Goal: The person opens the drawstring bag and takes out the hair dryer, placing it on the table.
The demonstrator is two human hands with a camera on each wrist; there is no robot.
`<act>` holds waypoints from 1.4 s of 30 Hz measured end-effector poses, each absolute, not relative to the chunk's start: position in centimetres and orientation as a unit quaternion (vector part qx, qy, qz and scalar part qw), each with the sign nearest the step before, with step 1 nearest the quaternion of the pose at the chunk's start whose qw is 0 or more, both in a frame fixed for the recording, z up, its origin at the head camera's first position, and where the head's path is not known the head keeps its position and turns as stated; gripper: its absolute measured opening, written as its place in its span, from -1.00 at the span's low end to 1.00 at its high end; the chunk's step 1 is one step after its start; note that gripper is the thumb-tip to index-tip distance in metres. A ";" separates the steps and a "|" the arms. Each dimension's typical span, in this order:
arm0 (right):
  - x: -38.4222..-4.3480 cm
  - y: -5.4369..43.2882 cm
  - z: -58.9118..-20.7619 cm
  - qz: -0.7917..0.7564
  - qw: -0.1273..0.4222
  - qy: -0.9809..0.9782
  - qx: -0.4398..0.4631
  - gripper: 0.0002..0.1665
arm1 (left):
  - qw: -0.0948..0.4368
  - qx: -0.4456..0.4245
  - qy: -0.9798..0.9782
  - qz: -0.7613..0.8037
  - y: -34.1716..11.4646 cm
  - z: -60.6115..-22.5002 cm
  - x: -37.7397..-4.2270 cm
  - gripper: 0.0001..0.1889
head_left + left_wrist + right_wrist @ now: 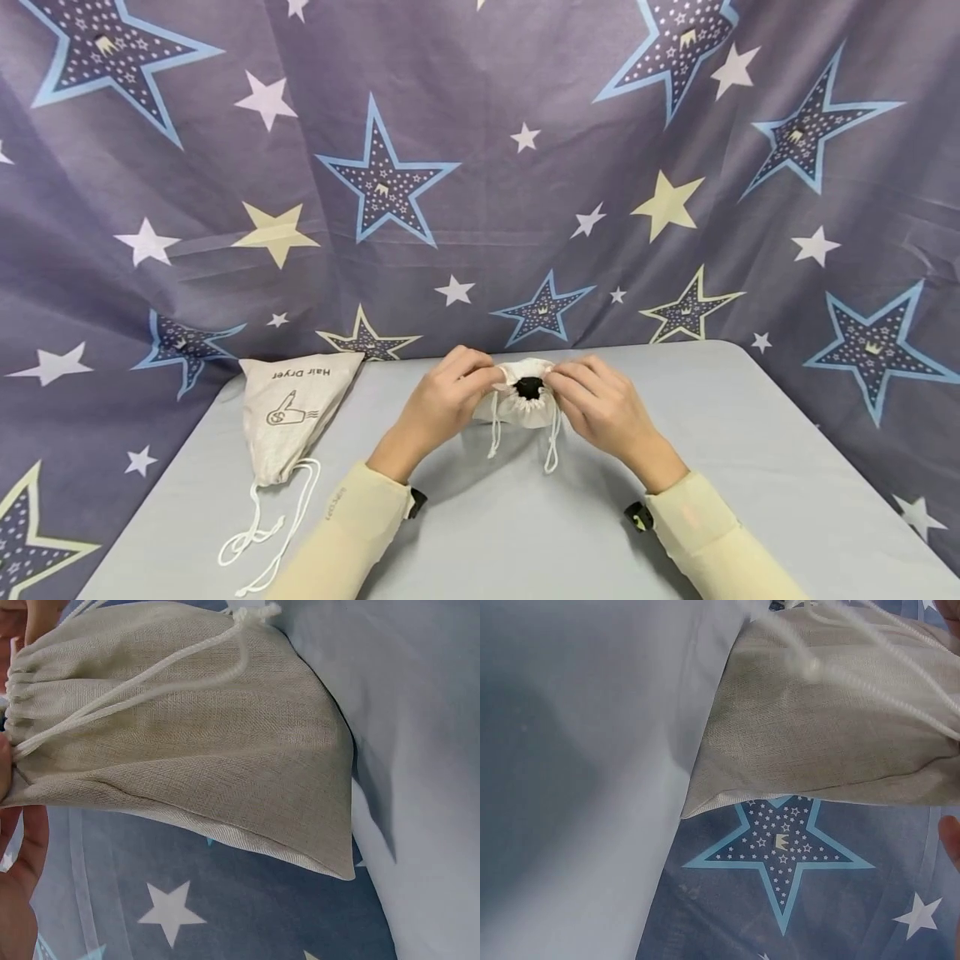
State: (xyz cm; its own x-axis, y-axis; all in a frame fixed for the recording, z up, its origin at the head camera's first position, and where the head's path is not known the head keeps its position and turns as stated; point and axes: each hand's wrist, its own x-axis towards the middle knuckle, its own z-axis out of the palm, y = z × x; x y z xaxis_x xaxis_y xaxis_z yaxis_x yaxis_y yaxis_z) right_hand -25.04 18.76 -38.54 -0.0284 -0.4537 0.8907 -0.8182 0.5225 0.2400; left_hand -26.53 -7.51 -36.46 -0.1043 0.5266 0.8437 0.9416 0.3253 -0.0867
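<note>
A beige drawstring bag point(529, 414) stands at the back middle of the table, its gathered mouth partly open and facing the head camera. Something black point(529, 387) shows inside the opening; its kind is hidden. My left hand point(452, 395) pinches the left side of the mouth, and my right hand point(597, 406) pinches the right side. White cords hang down from both sides. In the left wrist view the bag's cloth point(225, 735) spreads wide, with a knotted cord across it. The right wrist view shows the bag's other side point(817, 720) and blurred cords.
Left of my hands lies a second drawstring bag point(300, 408), printed "Hair Dryer" with a dryer drawing, its long white cords point(258, 533) trailing toward the front. A grey table point(510, 533) ends at a star-patterned curtain point(480, 208) behind.
</note>
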 end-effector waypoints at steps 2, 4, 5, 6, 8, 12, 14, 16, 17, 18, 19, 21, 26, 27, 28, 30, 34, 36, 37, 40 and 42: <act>-25.0 18.8 -38.5 0.184 0.527 -0.697 0.450 -0.73 | 0.412 -0.520 -0.699 -0.267 -7.7 -36.5 -26.7 -0.87; -25.0 18.8 -38.5 0.203 0.524 -0.697 0.444 -0.73 | 0.405 -0.519 -0.700 -0.276 -7.9 -36.5 -26.9 -0.86; -25.1 18.8 -38.4 0.214 0.522 -0.697 0.442 -0.73 | 0.400 -0.520 -0.701 -0.279 -8.0 -36.5 -27.0 -0.86; -25.1 18.7 -38.4 0.225 0.519 -0.697 0.441 -0.73 | 0.395 -0.521 -0.702 -0.281 -8.1 -36.5 -27.1 -0.86; -25.1 18.7 -38.3 0.244 0.512 -0.695 0.442 -0.73 | 0.385 -0.522 -0.706 -0.286 -8.3 -36.4 -27.3 -0.84; -25.2 18.7 -38.1 0.271 0.495 -0.692 0.450 -0.72 | 0.354 -0.519 -0.715 -0.307 -8.9 -36.2 -27.5 -0.81; -25.2 18.8 -37.9 0.284 0.486 -0.690 0.456 -0.74 | 0.330 -0.520 -0.719 -0.322 -9.2 -36.0 -27.6 -0.78; -25.2 18.9 -37.7 0.300 0.473 -0.688 0.462 -0.77 | 0.303 -0.527 -0.716 -0.343 -9.5 -35.7 -27.7 -0.75; -25.2 18.9 -37.6 0.309 0.466 -0.686 0.466 -0.77 | 0.286 -0.529 -0.715 -0.357 -9.6 -35.6 -27.7 -0.74; -25.1 18.9 -37.5 0.318 0.459 -0.685 0.468 -0.76 | 0.269 -0.531 -0.713 -0.371 -9.8 -35.5 -27.8 -0.73; -25.1 19.0 -37.4 0.326 0.452 -0.685 0.468 -0.74 | 0.253 -0.532 -0.711 -0.384 -9.8 -35.5 -27.9 -0.74; -24.9 19.0 -37.2 0.339 0.440 -0.687 0.468 -0.69 | 0.224 -0.526 -0.710 -0.410 -9.9 -35.6 -28.0 -0.80; -24.5 18.8 -37.0 0.318 0.420 -0.710 0.468 -0.71 | 0.195 -0.485 -0.723 -0.452 -9.7 -35.9 -27.8 -0.94; -24.5 18.8 -37.0 0.305 0.416 -0.715 0.472 -0.73 | 0.196 -0.478 -0.724 -0.457 -9.6 -35.9 -27.7 -0.94; -24.4 18.7 -37.1 0.291 0.413 -0.719 0.477 -0.73 | 0.199 -0.471 -0.726 -0.461 -9.5 -36.0 -27.6 -0.93; -24.3 18.4 -37.2 0.262 0.411 -0.724 0.487 -0.74 | 0.203 -0.459 -0.729 -0.465 -9.2 -36.1 -27.4 -0.90; -24.3 18.2 -37.5 0.232 0.424 -0.724 0.493 -0.77 | 0.217 -0.449 -0.735 -0.460 -8.6 -36.0 -27.1 -0.84; -24.4 18.1 -37.5 0.241 0.430 -0.723 0.484 -0.81 | 0.227 -0.449 -0.736 -0.454 -8.4 -36.0 -27.0 -0.84; -24.4 18.1 -37.6 0.252 0.432 -0.722 0.479 -0.81 | 0.232 -0.450 -0.735 -0.450 -8.4 -36.0 -26.9 -0.83; -24.5 18.1 -37.7 0.293 0.435 -0.717 0.459 -0.79 | 0.238 -0.458 -0.735 -0.441 -8.4 -36.0 -26.9 -0.80; -24.5 18.1 -37.8 0.324 0.432 -0.714 0.446 -0.76 | 0.237 -0.465 -0.735 -0.433 -8.5 -36.1 -27.0 -0.79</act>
State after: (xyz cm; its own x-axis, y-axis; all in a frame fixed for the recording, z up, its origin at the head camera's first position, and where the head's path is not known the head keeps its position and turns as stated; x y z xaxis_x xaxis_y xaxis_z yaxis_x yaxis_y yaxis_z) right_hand -24.51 18.11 -37.83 -0.2301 -0.3563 0.9056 -0.9163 0.3929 -0.0783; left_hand -27.03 -8.51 -36.07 -0.4556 0.4783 0.7508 0.8885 0.1921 0.4167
